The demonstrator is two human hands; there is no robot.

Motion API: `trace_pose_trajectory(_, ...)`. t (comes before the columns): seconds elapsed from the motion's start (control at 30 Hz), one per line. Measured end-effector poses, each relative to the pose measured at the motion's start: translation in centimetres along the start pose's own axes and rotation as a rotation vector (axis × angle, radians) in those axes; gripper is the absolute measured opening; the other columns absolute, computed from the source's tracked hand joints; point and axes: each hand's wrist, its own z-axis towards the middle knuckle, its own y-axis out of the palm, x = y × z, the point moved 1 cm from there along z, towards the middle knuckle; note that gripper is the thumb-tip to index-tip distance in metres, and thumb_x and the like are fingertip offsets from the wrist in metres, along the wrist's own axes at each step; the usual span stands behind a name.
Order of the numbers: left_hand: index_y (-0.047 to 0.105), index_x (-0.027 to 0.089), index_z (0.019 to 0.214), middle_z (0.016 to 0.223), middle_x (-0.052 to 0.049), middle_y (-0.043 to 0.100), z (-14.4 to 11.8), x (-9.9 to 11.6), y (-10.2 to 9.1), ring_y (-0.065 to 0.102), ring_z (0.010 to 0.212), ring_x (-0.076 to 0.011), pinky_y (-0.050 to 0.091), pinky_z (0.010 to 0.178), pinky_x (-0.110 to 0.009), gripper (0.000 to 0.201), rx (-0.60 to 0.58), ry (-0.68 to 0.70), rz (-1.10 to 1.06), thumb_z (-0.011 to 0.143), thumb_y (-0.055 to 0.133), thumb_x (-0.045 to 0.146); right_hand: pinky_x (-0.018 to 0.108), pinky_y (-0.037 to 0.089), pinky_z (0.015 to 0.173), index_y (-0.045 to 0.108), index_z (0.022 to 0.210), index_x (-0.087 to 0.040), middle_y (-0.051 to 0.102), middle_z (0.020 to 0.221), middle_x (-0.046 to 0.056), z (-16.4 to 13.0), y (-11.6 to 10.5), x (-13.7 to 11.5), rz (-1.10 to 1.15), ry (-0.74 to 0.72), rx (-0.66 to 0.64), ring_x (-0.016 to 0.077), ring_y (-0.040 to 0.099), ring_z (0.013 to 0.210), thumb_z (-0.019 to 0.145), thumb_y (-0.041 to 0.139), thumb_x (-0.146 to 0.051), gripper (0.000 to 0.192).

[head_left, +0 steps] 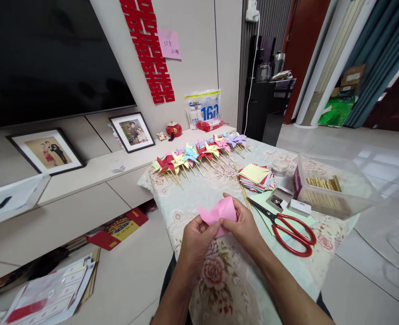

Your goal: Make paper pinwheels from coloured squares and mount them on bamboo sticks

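A pink sheet of paper (223,210), partly folded over, is held above the near part of the table between both hands. My left hand (199,234) pinches its lower left side, thumb on top. On the right side my right hand (242,221) grips the same paper, its thumb meeting the left one near the middle. Scissors with red handles (296,232) lie to the right of my right hand. Behind them sits a stack of coloured paper squares (256,177). Finished paper pinwheels (190,154) on sticks lie in rows along the far left of the table.
A clear plastic box (341,198) holds many wooden sticks (323,185) at the right. Small boxes, one with metal fasteners (278,201), lie beside the scissors. A round clear container (279,167) stands behind. Framed photos (132,132) stand on the cabinet, left of the flowered tablecloth (216,275).
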Motion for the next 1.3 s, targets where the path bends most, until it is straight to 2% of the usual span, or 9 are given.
trace_pose_trajectory(0.13,0.075,0.012,0.085,0.073,-0.005,0.076,-0.7,-0.5,0.2,0.067,0.066,-0.0173,0.052,0.065,-0.026,0.032,0.124,0.021,0.078,0.06,0.085,0.027,0.033,0.054,0.08,0.048,0.141,-0.011,0.068,0.118,0.013,-1.9,0.2,0.2,-0.078,-0.029,0.077,0.0247,0.066,0.096,0.067,0.069,-0.022,0.078)
trace_pose_trajectory(0.4,0.069,0.013,0.071,0.056,0.002,0.064,-1.4,-1.8,-0.2,0.054,0.053,-0.0115,0.041,0.052,-0.021,0.016,0.165,0.08,0.309,0.065,0.074,0.026,0.034,0.056,0.074,0.058,0.134,-0.016,0.073,0.105,0.009,-4.0,-0.1,0.1,-0.174,-0.084,0.169,0.0241,0.068,0.087,0.071,0.068,-0.02,0.065)
trace_pose_trajectory(0.57,0.063,0.014,0.066,0.055,0.003,0.058,-1.7,-1.4,-0.4,0.046,0.052,-0.01,0.035,0.05,-0.021,0.014,0.181,0.105,0.406,0.066,0.07,0.026,0.034,0.056,0.073,0.056,0.135,-0.017,0.073,0.104,0.009,-4.7,-0.6,0.1,-0.099,-0.046,0.107,0.0237,0.069,0.088,0.074,0.071,-0.024,0.064)
trace_pose_trajectory(0.67,0.064,0.014,0.069,0.058,0.003,0.058,-1.7,-1.2,-0.9,0.046,0.054,-0.0105,0.034,0.051,-0.022,0.014,0.164,0.058,0.357,0.066,0.069,0.026,0.033,0.056,0.07,0.051,0.138,-0.016,0.071,0.101,0.008,-5.3,-1.1,0.4,-0.026,-0.024,0.089,0.0187,0.067,0.075,0.077,0.072,-0.029,0.065)
trace_pose_trajectory(0.73,0.064,0.013,0.072,0.059,0.002,0.058,-1.6,-1.2,-1.3,0.046,0.054,-0.0111,0.034,0.051,-0.022,0.015,0.134,0.023,0.295,0.066,0.068,0.027,0.035,0.056,0.073,0.053,0.137,-0.018,0.068,0.104,0.008,-5.8,-1.7,0.6,-0.077,-0.089,0.143,0.0168,0.065,0.074,0.08,0.072,-0.029,0.061)
trace_pose_trajectory(0.87,0.062,0.014,0.068,0.057,0.003,0.055,-1.4,-1.3,-2.1,0.044,0.052,-0.0106,0.033,0.052,-0.023,0.016,0.086,-0.037,0.208,0.064,0.069,0.028,0.038,0.052,0.086,0.062,0.129,-0.026,0.065,0.113,0.008,-6.7,-3.0,0.1,-0.33,-0.392,0.234,0.0199,0.064,0.093,0.087,0.068,-0.022,0.042)
trace_pose_trajectory(0.97,0.061,0.015,0.067,0.057,0.003,0.055,-1.4,-1.2,-2.4,0.044,0.052,-0.0105,0.033,0.052,-0.023,0.016,0.041,-0.077,0.163,0.063,0.07,0.028,0.034,0.051,0.08,0.07,0.113,-0.028,0.065,0.102,0.005,-7.1,-3.4,-0.8,-0.482,-0.569,0.121,0.0192,0.063,0.092,0.091,0.064,-0.015,0.026)
trace_pose_trajectory(1.07,0.06,0.015,0.066,0.056,0.003,0.054,-1.4,-1.0,-2.4,0.043,0.051,-0.01,0.032,0.052,-0.023,0.016,-0.007,-0.084,0.131,0.063,0.071,0.027,0.03,0.051,0.071,0.072,0.109,-0.027,0.063,0.092,0.003,-7.3,-3.1,-1.4,-0.555,-0.656,-0.026,0.0169,0.063,0.085,0.093,0.058,-0.008,0.029)
trace_pose_trajectory(1.3,0.057,0.016,0.068,0.057,0.005,0.049,-1.3,-0.8,-2.4,0.037,0.051,-0.0084,0.025,0.048,-0.022,0.015,0.028,-0.028,0.294,0.068,0.066,0.027,0.03,0.05,0.065,0.072,0.111,-0.025,0.061,0.089,0.006,-7.6,-2.7,-1.9,-0.701,-0.639,-0.14,0.0185,0.063,0.082,0.092,0.047,-0.004,0.037)
